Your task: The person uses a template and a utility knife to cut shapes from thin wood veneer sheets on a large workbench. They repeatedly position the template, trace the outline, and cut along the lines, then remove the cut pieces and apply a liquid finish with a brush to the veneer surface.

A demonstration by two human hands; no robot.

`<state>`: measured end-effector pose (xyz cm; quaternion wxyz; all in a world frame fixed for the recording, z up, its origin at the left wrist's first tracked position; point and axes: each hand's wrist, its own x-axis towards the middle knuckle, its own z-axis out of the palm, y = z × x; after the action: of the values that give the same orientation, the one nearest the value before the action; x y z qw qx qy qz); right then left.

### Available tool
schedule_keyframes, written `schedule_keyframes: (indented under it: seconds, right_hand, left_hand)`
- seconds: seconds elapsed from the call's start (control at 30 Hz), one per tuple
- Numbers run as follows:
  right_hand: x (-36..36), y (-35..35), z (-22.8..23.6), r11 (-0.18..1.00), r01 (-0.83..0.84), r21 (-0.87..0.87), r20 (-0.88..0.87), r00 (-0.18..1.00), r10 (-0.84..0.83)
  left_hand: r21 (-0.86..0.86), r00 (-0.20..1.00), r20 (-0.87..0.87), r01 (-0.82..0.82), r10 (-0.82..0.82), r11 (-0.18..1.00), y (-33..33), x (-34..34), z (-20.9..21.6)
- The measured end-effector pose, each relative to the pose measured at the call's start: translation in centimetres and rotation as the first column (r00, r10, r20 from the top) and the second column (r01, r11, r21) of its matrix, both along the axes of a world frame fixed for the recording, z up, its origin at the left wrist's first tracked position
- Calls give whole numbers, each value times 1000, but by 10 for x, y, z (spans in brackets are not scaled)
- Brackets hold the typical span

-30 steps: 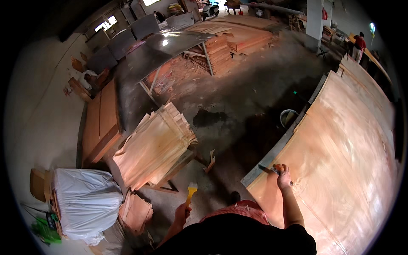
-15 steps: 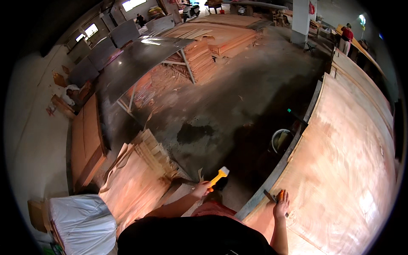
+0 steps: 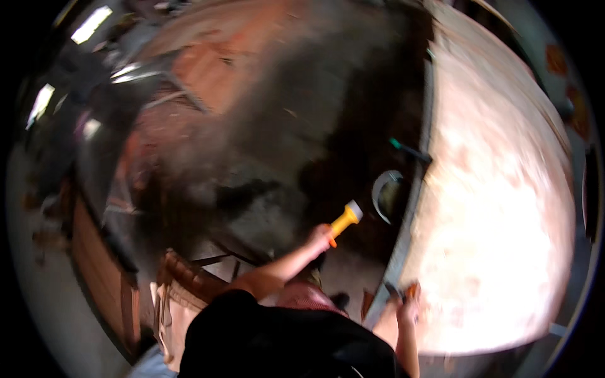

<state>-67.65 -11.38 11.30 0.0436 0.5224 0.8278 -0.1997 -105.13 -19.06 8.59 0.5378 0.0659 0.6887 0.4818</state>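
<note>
Yellow brush [image 3: 344,225]: over the dark floor [image 3: 271,132], pale head angled toward the round bucket [image 3: 378,191]!
Left grip [image 3: 321,237]: clasped round the brush's handle.
Right grip [image 3: 409,309]: blurred, but holding the orange-handled tool [image 3: 411,291], down at the wooden sheet's [image 3: 491,220] near corner, beside the grey-edged desk [image 3: 399,252].

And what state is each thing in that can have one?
Yellow brush: held in the closed left hand, pale tip pointing away from it.
Orange-handled tool: at the right hand; grip too blurred to judge.
Wooden panel: lying flat, top exposed.
Bucket: open-topped; contents unclear.
Thin wood sheets: edges uneven.
</note>
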Motion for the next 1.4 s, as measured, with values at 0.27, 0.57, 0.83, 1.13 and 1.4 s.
schedule_keyframes:
  seconds: [0.27, 0.57, 0.83, 1.13, 1.4]
  right_hand:
    - [-31, 1, 12, 992, 107, 72, 56, 992, -111]
    - [-35, 2, 11, 975, 179, 133, -5, 984, -180]
    - [-47, 11, 34, 980, 180, 89, 39, 982, -184]
    - [-108, 75, 41, 703, 699, -132, -200, 676, -709]
    - [-222, 243, -5, 379, 731, -568, -633, -93, -769]
  left_hand:
    - [107, 987, 32, 154, -158, 982, 93, -11, -14]
    - [-57, 918, -92, 382, -386, 922, 150, -7, -62]
    - [-218, 820, -318, 425, -475, 879, 147, -76, -47]
    - [27, 68, -997, 729, -34, 684, 287, -113, 36]
    - [-83, 93, -722, 972, -686, 219, 371, -115, 17]
